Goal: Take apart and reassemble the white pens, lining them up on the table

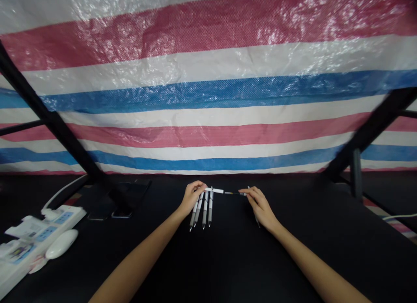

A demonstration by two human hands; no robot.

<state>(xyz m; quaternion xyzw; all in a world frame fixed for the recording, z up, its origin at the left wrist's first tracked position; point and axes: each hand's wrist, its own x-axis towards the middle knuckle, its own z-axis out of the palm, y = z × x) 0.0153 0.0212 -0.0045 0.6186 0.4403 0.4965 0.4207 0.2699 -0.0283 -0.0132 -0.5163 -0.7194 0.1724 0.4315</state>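
My left hand (193, 195) pinches a white pen barrel (217, 191), held level with its end pointing right. Opposite it, my right hand (259, 204) is closed on a thin pen refill (232, 193), whose tip points left toward the barrel. A small gap separates the refill from the barrel. Below the barrel, several white and grey pens (205, 211) lie side by side with their tips toward me, the leftmost partly behind my left fingers. Another pen (258, 224) lies mostly hidden under my right hand, with just its lower end showing.
To the left are a white power strip (61, 219) with plugs and a white mouse-shaped object (61, 244). Phone-like dark devices (121, 213) lie near a black stand leg (94, 172). Striped plastic sheeting (208, 92) hangs behind the black table (215, 268).
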